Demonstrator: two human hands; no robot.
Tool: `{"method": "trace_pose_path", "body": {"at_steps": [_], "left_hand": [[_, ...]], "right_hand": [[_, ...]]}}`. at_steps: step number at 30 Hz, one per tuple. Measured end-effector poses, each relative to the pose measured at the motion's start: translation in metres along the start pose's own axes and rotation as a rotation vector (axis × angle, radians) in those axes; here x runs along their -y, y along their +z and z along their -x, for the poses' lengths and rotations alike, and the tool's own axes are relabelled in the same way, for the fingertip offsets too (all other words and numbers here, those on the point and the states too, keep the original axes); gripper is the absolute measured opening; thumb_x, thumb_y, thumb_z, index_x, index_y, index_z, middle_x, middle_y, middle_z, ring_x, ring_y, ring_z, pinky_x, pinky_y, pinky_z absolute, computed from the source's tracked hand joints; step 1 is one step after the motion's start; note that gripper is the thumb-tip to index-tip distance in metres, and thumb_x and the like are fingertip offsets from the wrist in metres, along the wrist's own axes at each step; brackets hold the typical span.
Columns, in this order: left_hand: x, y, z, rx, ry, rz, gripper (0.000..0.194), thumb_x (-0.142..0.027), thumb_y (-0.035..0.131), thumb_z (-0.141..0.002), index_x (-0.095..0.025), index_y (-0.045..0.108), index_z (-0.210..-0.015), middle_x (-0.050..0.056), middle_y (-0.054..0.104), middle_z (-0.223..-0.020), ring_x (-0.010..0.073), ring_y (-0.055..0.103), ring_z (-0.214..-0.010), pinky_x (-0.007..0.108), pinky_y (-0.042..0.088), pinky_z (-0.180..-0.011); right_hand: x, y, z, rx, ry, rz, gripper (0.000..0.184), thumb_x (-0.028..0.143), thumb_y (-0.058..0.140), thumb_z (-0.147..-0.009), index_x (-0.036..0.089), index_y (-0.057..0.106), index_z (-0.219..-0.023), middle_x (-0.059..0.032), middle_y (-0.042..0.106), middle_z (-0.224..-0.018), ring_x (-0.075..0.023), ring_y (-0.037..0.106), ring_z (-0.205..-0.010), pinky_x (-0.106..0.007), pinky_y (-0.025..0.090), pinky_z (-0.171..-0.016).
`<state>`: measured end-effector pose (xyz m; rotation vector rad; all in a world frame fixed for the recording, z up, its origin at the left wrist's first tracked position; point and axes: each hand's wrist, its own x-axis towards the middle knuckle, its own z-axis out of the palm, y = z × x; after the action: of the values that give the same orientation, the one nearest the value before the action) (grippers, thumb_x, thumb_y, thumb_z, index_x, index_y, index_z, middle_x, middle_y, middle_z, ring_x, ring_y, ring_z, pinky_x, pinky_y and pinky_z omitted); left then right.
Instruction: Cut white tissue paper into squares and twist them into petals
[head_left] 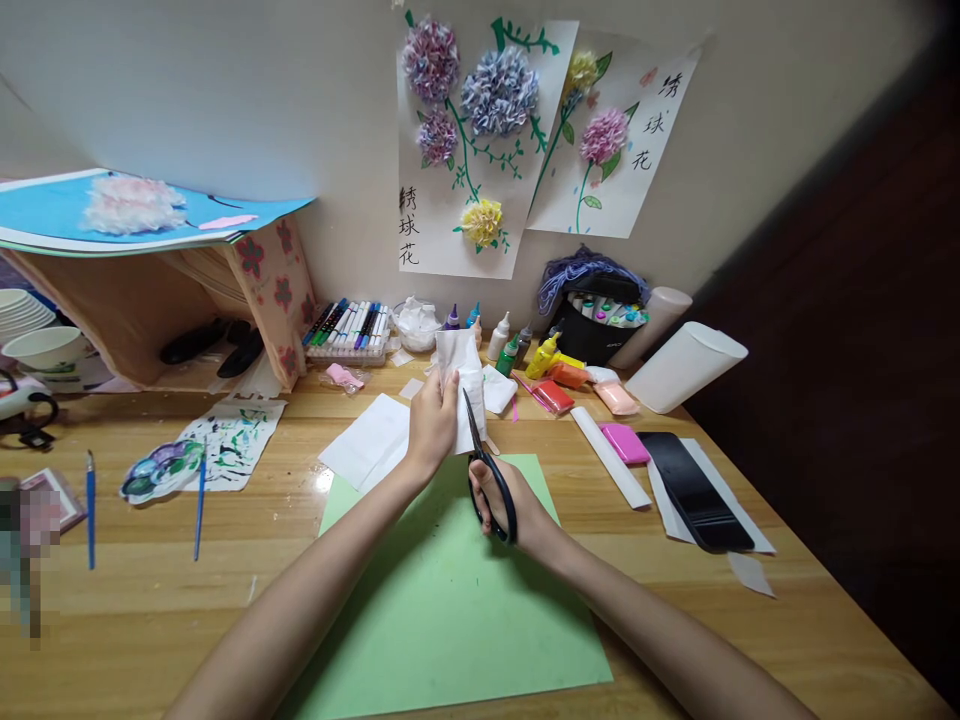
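My left hand [433, 425] pinches a folded white tissue [459, 352] and holds it up above the table. In my right hand [517, 500] are black-handled scissors [501, 515], with fingers through the loops. Their dark blades point up and lie against the lower right part of the tissue; I cannot tell whether they have cut into it. A green sheet of paper [450, 620] lies flat under both hands. Beside my left wrist, more white tissue [367, 440] rests partly over the sheet's far left corner.
Paint bottles [541, 357], clay packets [553, 397] and a marker tray [349, 330] line the back. At right lie a white strip [611, 458] and a black phone [697, 490]. Brushes [91, 510], a paint palette [161, 467] and a cardboard box [274, 300] are at left. Flower pictures [480, 160] hang on the wall.
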<state>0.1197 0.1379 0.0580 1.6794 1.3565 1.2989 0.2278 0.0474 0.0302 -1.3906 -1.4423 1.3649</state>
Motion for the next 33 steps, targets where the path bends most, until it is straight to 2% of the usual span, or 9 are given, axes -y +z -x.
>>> {"method": "trace_pose_path", "body": {"at_steps": [3,9,19,25,29,33], "left_hand": [[0.0,0.0,0.0,0.004,-0.008,0.001,0.027,-0.037,0.039,-0.092,-0.017,0.053,-0.08,0.004,0.06,-0.076,0.0159,0.053,-0.069,0.024,0.035,-0.062],[-0.003,0.002,0.003,0.005,0.009,-0.035,0.028,-0.035,0.04,-0.091,-0.017,0.049,-0.071,0.002,0.056,-0.069,0.0149,0.051,-0.065,0.024,0.033,-0.06],[-0.005,0.003,0.005,0.031,0.015,-0.04,0.029,-0.036,0.039,-0.091,-0.017,0.053,-0.074,0.003,0.06,-0.073,0.0164,0.055,-0.07,0.025,0.037,-0.063],[-0.003,-0.002,0.001,-0.048,-0.058,-0.012,0.031,-0.044,0.042,-0.088,-0.017,0.057,-0.083,0.006,0.065,-0.083,0.0196,0.059,-0.079,0.026,0.04,-0.066],[-0.001,-0.004,-0.001,-0.133,-0.083,-0.023,0.032,-0.044,0.04,-0.089,-0.018,0.055,-0.079,0.005,0.064,-0.081,0.0188,0.057,-0.076,0.025,0.038,-0.064],[0.002,0.0,0.0,-0.142,-0.11,-0.021,0.031,-0.042,0.04,-0.089,-0.017,0.053,-0.077,0.005,0.061,-0.077,0.0179,0.055,-0.073,0.025,0.037,-0.063]], "right_hand": [[0.0,0.002,0.001,-0.013,0.013,-0.021,0.06,0.08,0.035,-0.071,0.02,0.04,-0.069,0.0078,0.039,-0.04,-0.0082,0.042,-0.032,-0.019,0.038,-0.034],[-0.002,-0.001,0.002,0.017,-0.018,-0.037,0.064,0.08,0.025,-0.074,0.019,0.043,-0.072,0.0058,0.043,-0.044,-0.0087,0.047,-0.037,-0.019,0.04,-0.038],[-0.01,0.0,-0.004,-0.068,-0.021,-0.058,0.05,0.069,0.043,-0.079,0.02,0.04,-0.07,0.0081,0.04,-0.042,-0.0078,0.041,-0.031,-0.018,0.037,-0.032],[-0.001,0.0,0.002,-0.031,-0.011,0.01,0.047,0.065,0.043,-0.081,0.02,0.041,-0.07,0.0082,0.039,-0.043,-0.0073,0.04,-0.033,-0.017,0.037,-0.034],[-0.002,0.003,0.004,0.0,0.013,0.008,0.05,0.069,0.039,-0.08,0.02,0.04,-0.071,0.0087,0.038,-0.043,-0.0079,0.039,-0.034,-0.019,0.037,-0.034],[-0.004,0.004,0.004,0.039,0.003,0.027,0.056,0.074,0.031,-0.079,0.02,0.04,-0.072,0.0073,0.041,-0.043,-0.0091,0.043,-0.035,-0.02,0.038,-0.037]]}}
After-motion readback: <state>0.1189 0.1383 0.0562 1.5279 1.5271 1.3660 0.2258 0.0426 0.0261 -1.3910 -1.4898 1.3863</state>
